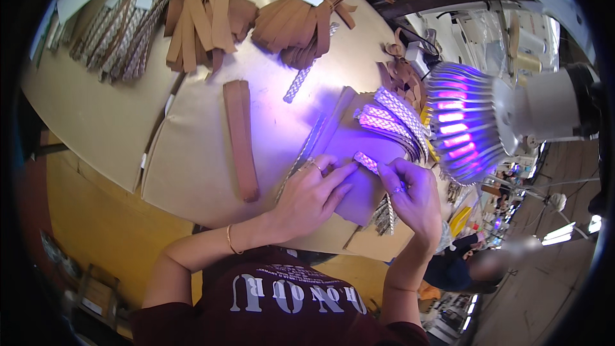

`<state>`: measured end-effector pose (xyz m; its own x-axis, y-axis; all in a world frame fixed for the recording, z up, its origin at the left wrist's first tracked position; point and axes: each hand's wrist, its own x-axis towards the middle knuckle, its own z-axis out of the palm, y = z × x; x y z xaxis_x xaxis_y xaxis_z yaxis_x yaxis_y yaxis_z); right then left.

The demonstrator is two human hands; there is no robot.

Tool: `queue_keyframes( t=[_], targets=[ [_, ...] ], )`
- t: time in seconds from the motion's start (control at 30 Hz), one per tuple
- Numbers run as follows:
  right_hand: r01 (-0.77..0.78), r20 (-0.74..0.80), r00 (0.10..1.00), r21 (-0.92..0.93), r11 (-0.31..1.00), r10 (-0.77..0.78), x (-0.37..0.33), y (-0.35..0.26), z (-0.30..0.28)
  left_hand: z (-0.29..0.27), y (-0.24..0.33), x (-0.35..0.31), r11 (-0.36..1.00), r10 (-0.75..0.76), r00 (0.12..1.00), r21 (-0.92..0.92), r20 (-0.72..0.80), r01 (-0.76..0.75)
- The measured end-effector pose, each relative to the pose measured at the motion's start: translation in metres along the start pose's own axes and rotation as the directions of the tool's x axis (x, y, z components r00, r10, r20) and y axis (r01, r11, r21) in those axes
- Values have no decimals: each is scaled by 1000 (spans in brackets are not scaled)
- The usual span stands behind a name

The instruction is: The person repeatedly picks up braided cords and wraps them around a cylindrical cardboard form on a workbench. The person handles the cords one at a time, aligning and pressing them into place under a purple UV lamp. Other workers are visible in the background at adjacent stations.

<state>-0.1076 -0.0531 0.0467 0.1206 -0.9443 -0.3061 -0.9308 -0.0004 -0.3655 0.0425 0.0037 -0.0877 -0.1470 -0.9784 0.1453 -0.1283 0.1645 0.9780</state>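
Item, short braided piece [366, 162]: flat, narrow, pale plait, tinted violet by the light; located between the two hands, above a smooth, flat pad [359, 204]; its full length is hidden by the fingers.

Right hand [413, 193]: the piece is pinched near its lower right part between thumb and forefinger. Left hand [307, 195]: fingers bent, index fingertip brought to the upper left end; whether that end is gripped or merely touched cannot be told.

Handling, as judged: the plait is best kept flat and untwisted; the end is best steadied by light fingertip pressure, since a woven edge may fray or spread if rubbed; the worked end is best kept in the lamp's brightest patch, with the fingers held clear of the weave.

Adjacent: a fanned bundle of braided strips [394, 118], herringbone in texture, laid on the pad; a finned metallic lamp [467, 122], ribbed and rounded, set to the right; a thin braided cord [312, 144], laid along the pad's left edge.

Outward, on the pale, faintly glossy surface [189, 134]: a long brown strap [240, 141], matt, rounded at the lower end; a single braided length [296, 88]; a brown strip bundle [298, 19], banded in white; a looser brown stack [202, 22], strips crossed; a large braided sheaf [128, 32], mixed pale and brown.
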Motion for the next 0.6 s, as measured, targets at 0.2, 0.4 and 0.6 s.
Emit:
queue_keyframes(
  t=[0.2,0.4,0.6],
  targets=[
    [-127,150,982,72,989,116,13,-16,1,0,-5,0,997,74,996,9,-41,-74],
    [-175,147,975,35,984,168,22,-16,3,-1,-4,1,999,49,998,14,-37,-48],
    [-218,138,966,-27,976,220,21,-16,2,-1,-5,2,999,47,998,16,-42,-46]
  ],
)
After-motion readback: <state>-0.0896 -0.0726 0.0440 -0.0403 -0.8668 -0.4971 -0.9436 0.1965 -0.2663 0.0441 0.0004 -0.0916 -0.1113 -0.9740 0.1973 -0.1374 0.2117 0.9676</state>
